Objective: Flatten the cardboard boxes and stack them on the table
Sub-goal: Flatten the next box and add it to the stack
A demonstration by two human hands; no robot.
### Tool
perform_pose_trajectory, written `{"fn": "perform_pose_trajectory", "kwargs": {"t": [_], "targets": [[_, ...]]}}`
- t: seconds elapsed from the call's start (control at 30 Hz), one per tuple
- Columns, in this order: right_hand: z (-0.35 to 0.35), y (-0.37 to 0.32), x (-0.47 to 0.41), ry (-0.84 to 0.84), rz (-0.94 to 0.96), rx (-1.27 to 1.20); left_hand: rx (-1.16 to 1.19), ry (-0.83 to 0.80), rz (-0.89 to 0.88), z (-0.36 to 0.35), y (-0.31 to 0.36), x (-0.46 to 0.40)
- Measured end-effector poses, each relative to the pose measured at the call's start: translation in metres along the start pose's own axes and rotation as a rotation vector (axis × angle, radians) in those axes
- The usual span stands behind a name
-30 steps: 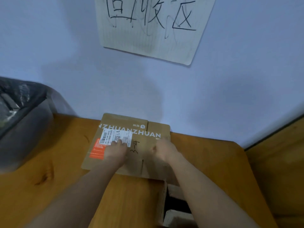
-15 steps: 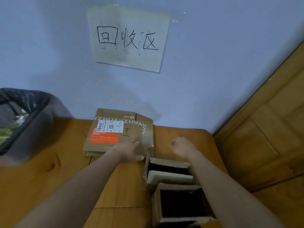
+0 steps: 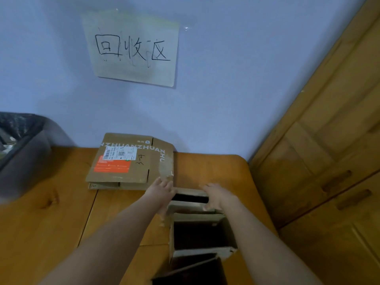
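Note:
A flattened brown box [image 3: 131,161] with a white label and an orange sticker lies on the wooden table [image 3: 51,223] against the wall, on top of another flat piece. Just in front of it on the right stands a small open box [image 3: 191,199]. My left hand [image 3: 162,192] holds its left side and my right hand [image 3: 218,195] grips its right side. A second open box [image 3: 199,233] stands nearer to me, and a third [image 3: 193,270] is at the bottom edge.
A grey bin [image 3: 22,153] with a black liner stands at the table's left. A paper sign [image 3: 133,48] hangs on the blue wall. A wooden cabinet [image 3: 320,161] rises right of the table.
Both hands left the flattened box and came back to the nearest open box on the right, now gripping its sides. The camera tilted back and right, showing more boxes.

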State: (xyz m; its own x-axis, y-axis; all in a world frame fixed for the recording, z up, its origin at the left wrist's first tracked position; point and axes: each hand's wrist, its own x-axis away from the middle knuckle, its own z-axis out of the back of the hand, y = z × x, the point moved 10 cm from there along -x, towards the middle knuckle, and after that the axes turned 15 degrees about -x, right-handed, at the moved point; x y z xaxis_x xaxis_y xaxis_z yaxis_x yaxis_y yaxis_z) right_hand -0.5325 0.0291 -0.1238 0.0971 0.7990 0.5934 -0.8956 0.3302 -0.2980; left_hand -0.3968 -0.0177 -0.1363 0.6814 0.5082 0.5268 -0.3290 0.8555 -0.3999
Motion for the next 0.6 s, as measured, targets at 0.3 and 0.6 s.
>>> {"fn": "perform_pose_trajectory", "kwargs": {"t": [0.3, 0.6], "targets": [[-0.023, 0.010, -0.034, -0.115, -0.021, 0.254, 0.070, -0.049, 0.044, -0.009, 0.016, -0.038], [-0.019, 0.019, -0.037, -0.063, 0.013, 0.262, 0.039, 0.038, 0.069, -0.004, 0.010, -0.047]]}}
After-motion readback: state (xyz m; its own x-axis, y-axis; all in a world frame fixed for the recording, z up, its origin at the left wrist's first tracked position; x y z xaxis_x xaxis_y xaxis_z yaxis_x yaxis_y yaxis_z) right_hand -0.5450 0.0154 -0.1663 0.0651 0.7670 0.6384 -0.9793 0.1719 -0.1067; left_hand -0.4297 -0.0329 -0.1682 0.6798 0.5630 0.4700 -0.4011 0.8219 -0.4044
